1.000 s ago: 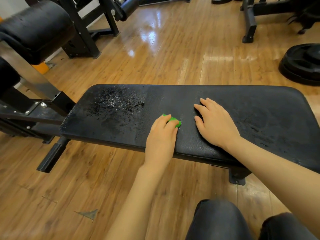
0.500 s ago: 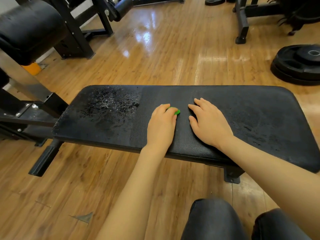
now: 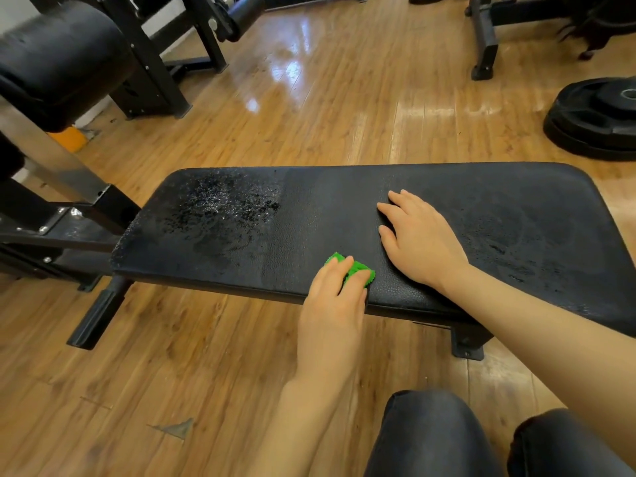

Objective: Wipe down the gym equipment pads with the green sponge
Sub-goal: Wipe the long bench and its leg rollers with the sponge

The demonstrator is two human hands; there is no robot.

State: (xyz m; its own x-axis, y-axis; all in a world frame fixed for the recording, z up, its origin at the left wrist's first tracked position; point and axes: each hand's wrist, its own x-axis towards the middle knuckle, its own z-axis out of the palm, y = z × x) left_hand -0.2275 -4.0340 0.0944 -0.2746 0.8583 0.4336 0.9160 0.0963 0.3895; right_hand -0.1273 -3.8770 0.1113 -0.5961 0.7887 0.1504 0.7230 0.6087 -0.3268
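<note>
Two hands rest on a black bench pad [image 3: 309, 215], the surface under all the work. At far left a big black roller pad [image 3: 58, 60] sits on a steel frame [image 3: 58, 166], with black machine legs behind it on the wood floor [image 3: 327, 108]. The left end of the surface carries a patch of wet, glistening droplets [image 3: 223, 204]. Right of that patch, at the near edge of the surface, the left hand [image 3: 332, 304] presses down on the sponge [image 3: 354, 268]; its grip is clamped on the sponge, fingers curled over the top so only green tufts show between and beyond them. Just beside it, toward the middle, the right hand [image 3: 420, 239] lies flat on the surface, palm down, fingers straight and slightly spread, holding nothing. The two hands are near each other but apart. Farther right the surface shows faint damp smears. At far right a stack of black plates [image 3: 595, 115] lies on the floor. At the bottom, two knees in dark trousers [image 3: 430, 438] are visible.
</note>
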